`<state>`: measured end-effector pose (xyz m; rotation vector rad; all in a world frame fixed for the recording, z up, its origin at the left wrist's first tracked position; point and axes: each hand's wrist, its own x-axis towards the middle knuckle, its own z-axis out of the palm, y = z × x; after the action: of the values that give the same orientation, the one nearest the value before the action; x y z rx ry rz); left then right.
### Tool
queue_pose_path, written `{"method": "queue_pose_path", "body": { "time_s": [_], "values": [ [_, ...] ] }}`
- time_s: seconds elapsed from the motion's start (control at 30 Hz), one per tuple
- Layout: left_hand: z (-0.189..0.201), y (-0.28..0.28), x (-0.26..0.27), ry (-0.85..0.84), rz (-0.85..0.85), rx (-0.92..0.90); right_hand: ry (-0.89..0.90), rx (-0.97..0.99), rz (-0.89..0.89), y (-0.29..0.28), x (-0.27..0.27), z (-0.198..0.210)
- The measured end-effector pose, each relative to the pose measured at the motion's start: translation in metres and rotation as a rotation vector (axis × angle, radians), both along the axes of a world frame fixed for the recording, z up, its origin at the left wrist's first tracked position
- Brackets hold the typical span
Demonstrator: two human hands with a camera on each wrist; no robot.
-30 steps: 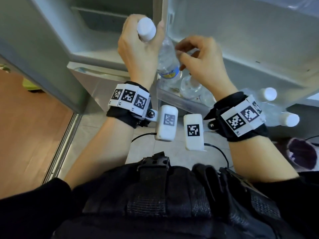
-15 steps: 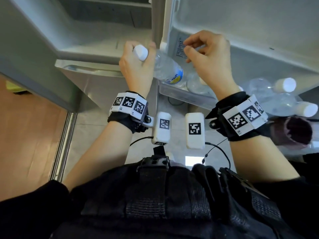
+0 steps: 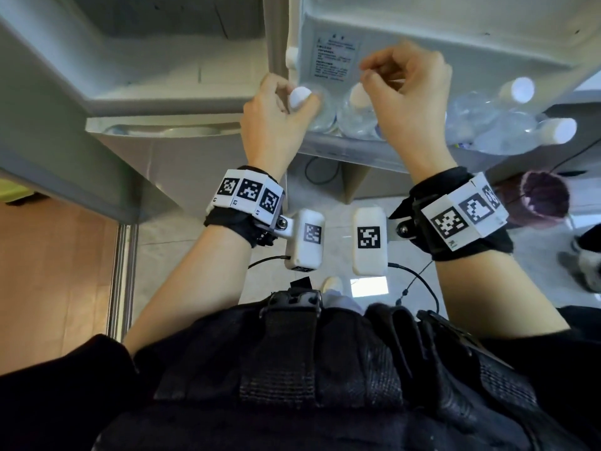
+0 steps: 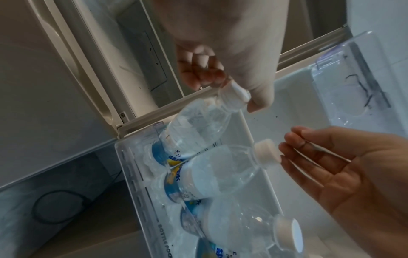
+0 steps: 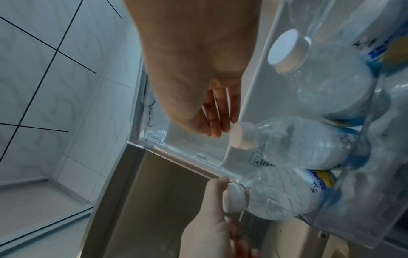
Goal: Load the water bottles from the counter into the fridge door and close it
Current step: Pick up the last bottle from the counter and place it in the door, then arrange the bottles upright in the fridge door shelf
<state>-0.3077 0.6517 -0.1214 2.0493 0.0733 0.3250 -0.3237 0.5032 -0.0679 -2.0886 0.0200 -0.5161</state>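
Observation:
My left hand (image 3: 287, 104) pinches the white cap of a clear water bottle (image 4: 196, 129) that stands at the left end of the clear door bin (image 4: 137, 183). The same cap (image 5: 234, 199) shows under my thumb in the right wrist view. My right hand (image 3: 383, 76) hovers with relaxed fingers (image 4: 293, 144) beside the cap of the second bottle (image 4: 220, 174) and holds nothing. A third bottle (image 4: 243, 227) stands beside that one. More bottles (image 3: 487, 122) with white caps follow on the right.
The fridge door (image 3: 422, 24) stands open in front of me, with the fridge compartment (image 3: 146, 60) to the left. A dark-lined bucket (image 3: 533, 200) sits low on the right. A black cable (image 3: 320, 170) lies on the tiled floor under the door.
My left hand has lowered its bottle from above the bin into the bin's left end. My right hand has stayed over the neighbouring bottles, fingers loose.

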Motion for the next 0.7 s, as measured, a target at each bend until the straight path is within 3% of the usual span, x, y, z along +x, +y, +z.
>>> {"method": "queue_pose_path", "body": {
  "time_s": [0.17,0.33,0.7],
  "values": [
    [0.012,-0.008,-0.016,-0.091,0.052,-0.045,0.002,-0.026,0.012,-0.011,-0.023,0.004],
    [0.028,-0.028,-0.037,-0.173,-0.049,-0.076,0.025,-0.007,0.064,-0.029,-0.042,0.007],
    [0.036,-0.133,-0.078,-0.122,-0.230,-0.089,0.083,0.094,0.018,-0.136,-0.101,0.001]
  ]
}}
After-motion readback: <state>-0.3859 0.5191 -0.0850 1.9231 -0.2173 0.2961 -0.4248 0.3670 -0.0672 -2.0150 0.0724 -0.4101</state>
